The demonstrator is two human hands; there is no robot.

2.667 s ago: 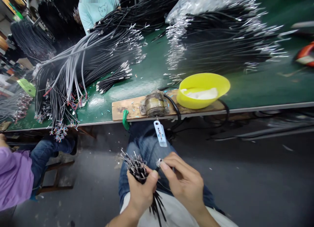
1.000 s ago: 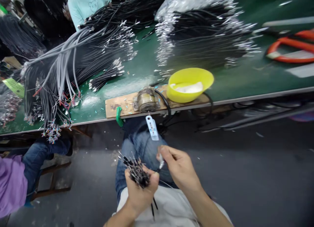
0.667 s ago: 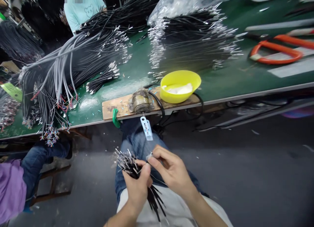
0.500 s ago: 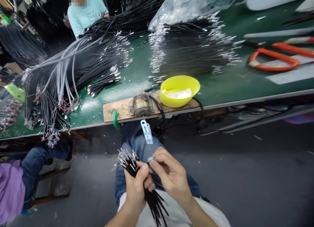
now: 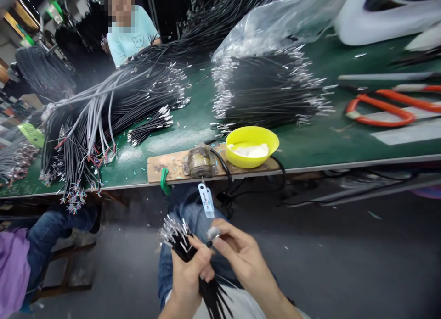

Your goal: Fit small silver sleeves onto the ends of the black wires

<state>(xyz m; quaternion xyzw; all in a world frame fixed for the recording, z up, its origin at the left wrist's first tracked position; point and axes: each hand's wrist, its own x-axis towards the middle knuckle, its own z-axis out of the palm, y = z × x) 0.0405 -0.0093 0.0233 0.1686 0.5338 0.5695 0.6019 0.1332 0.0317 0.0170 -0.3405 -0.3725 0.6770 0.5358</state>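
A bundle of black cables [image 5: 182, 245] with silvery stripped ends is wrapped in my left hand [image 5: 191, 268], above my lap. Thumb and fingers of my right hand [image 5: 237, 250] pinch a small silvery cable end [image 5: 213, 233], blurred, just right of my left thumb. The two hands are close together. Beyond them a light blue clip [image 5: 206, 200] hangs from the shaft of a small motor [image 5: 200, 160], which is fixed on a wooden board [image 5: 156, 168] at the table edge.
A yellow bowl [image 5: 252, 147] with white material stands on the board. The green table [image 5: 310, 144] bears piled black cables [image 5: 262, 92], grey cables [image 5: 99, 98], a plastic bag [image 5: 268, 25] and orange-handled scissors [image 5: 379, 110]. A person [image 5: 132, 36] sits across; another's leg [image 5: 58, 227] shows left.
The view has tilted up, so the table and its objects sit lower in the picture. More of the silvery cable end shows at my right fingertips. Both hands keep their hold.
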